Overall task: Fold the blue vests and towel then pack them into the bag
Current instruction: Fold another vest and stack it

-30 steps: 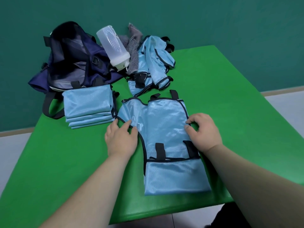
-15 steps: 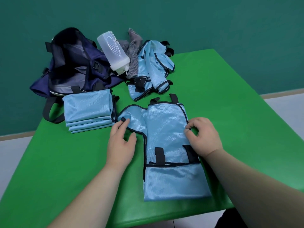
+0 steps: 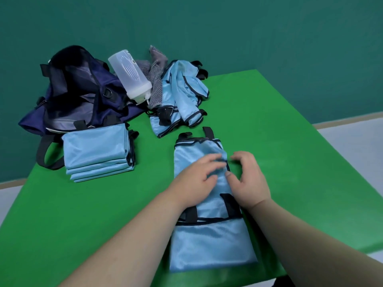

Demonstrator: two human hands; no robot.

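Vest [image 3: 209, 243] flap now folded over, L hand [image 3: 198, 180] flat atop, R hand [image 3: 251, 184] pinching edge

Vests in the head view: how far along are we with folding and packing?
Done: a stack of folded vests sits by the open bag. In hand: the left hand lies on a half-folded vest, the right hand at its right edge. Left: the crumpled vests, the grey towel, and all the packing; no vest shows inside the bag.
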